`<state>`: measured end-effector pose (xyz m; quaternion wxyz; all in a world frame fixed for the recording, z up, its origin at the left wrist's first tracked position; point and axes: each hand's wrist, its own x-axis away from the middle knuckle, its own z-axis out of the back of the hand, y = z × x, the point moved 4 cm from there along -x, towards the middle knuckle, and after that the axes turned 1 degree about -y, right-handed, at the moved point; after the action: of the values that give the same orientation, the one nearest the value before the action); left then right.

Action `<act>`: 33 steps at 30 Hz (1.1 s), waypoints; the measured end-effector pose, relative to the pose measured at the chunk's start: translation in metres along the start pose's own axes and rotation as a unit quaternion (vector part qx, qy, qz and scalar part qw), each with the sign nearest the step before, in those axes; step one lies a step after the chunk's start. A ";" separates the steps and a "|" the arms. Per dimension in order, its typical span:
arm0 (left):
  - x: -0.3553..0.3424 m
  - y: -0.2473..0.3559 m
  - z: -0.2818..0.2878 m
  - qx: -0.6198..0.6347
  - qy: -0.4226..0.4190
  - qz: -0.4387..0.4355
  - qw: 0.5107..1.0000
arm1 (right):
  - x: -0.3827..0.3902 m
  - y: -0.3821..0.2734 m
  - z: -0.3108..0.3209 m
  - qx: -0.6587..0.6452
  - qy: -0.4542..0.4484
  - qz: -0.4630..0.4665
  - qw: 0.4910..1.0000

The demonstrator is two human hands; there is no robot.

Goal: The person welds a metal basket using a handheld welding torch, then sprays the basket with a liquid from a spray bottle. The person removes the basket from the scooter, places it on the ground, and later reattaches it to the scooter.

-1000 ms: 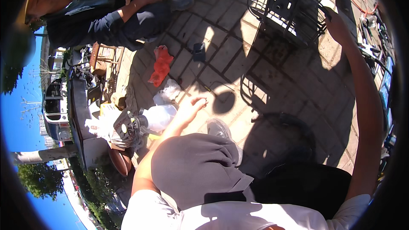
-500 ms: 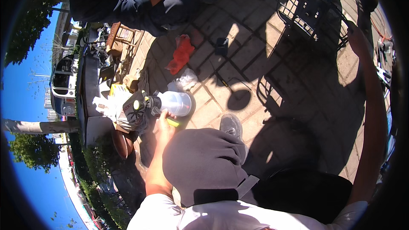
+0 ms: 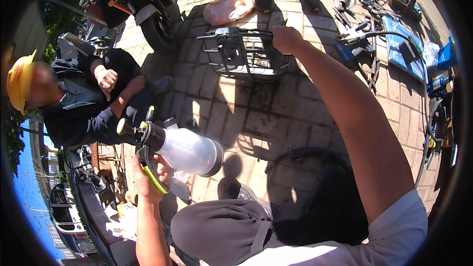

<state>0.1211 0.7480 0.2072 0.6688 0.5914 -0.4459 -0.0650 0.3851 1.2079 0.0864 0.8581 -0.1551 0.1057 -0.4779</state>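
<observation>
My left hand [image 3: 149, 183] is wrapped round the green-and-black handle of a pump sprayer [image 3: 189, 150]. The sprayer has a translucent white tank with a black base and lies tilted in the air, its nozzle end to the left. At the end of my outstretched right arm, my right hand [image 3: 288, 40] is closed on the rim of a black metal basket [image 3: 231, 53], which looks like a bike basket. It hangs over the paving, well ahead of the sprayer. Its far side is partly hidden by its front plate.
Beside the sprayer at left crouches a person in a yellow cap [image 3: 22, 81]. A scooter wheel [image 3: 157, 29] and a pinkish plastic bag [image 3: 229, 9] lie beyond. Another person's shoes [image 3: 264, 3] stand behind the basket. At right are scattered tools, a blue flat package [image 3: 401, 47] and a black hose [image 3: 424, 69].
The view has swung up and right. My left hand has lifted the sprayer forward. The basket, still in my right hand, now appears nearer the middle of the view.
</observation>
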 end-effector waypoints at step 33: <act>-0.015 -0.001 -0.198 -0.122 -0.154 0.056 0.979 | 0.009 0.008 -0.002 -0.018 0.004 0.044 0.999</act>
<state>0.2460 0.9021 0.2185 0.6620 0.4624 -0.5645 -0.1716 0.3952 1.2035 0.0811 0.8748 -0.1638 0.1243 -0.4386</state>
